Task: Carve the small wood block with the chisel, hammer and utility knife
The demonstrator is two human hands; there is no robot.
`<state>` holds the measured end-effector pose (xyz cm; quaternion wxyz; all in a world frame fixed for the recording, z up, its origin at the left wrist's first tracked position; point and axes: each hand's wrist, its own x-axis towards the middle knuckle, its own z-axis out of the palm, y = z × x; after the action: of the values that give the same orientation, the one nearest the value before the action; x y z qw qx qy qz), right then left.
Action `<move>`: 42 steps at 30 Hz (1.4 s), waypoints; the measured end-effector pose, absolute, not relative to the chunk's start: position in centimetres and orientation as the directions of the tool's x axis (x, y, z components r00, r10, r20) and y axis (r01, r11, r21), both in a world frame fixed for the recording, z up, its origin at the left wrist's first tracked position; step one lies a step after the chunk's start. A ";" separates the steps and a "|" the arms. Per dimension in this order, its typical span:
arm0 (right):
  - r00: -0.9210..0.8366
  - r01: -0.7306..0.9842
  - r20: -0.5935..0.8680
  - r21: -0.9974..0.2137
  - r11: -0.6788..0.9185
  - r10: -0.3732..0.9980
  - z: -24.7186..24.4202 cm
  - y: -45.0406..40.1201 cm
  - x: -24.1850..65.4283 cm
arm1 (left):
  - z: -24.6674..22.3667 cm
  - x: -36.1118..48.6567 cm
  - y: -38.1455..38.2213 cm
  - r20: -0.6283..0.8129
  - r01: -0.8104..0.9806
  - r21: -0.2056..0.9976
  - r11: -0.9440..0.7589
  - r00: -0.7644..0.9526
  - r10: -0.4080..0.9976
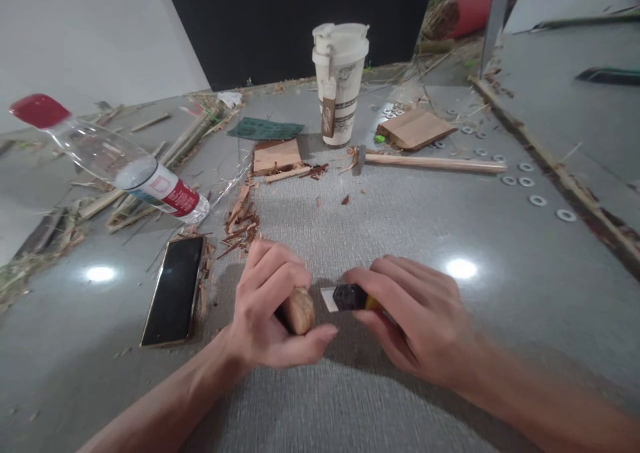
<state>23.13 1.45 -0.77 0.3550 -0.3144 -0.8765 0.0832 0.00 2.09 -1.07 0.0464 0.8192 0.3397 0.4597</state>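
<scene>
My left hand point(273, 309) is wrapped round a piece of wood point(301, 311) with a rounded, light brown end facing right. Close to its right, my right hand point(410, 306) grips a utility knife point(351, 297) with a black front and a yellow body. The knife's short blade point(329, 299) points left toward the wood, with a small gap between them. My palm and fingers hide the rest of both things. Both hands are above a grey textured mat point(345, 233).
A phone point(173, 291) lies left of my hands, near a tilted plastic bottle point(145, 173). Wood shavings point(241, 219) lie beyond my left hand. Farther back are a paper cup point(340, 83), a hammer point(430, 163), wood blocks point(419, 129) and several washers point(537, 200).
</scene>
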 end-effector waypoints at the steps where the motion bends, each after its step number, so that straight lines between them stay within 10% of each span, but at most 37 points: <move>1: -0.560 0.472 0.573 -0.372 0.799 0.598 -0.8 1.5 23.1 | -1.1 0.0 2.2 0.723 0.516 0.394 -0.761 0.337 0.603; 42: -0.649 0.416 0.542 -0.335 0.845 0.534 -1.0 1.5 23.0 | -1.1 -0.2 2.2 0.680 0.506 0.373 -0.778 0.422 0.600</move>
<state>22.96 1.47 -1.03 0.3262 -0.2630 -0.9035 0.0904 -0.15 2.21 -1.06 0.0554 0.8413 0.3286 0.4257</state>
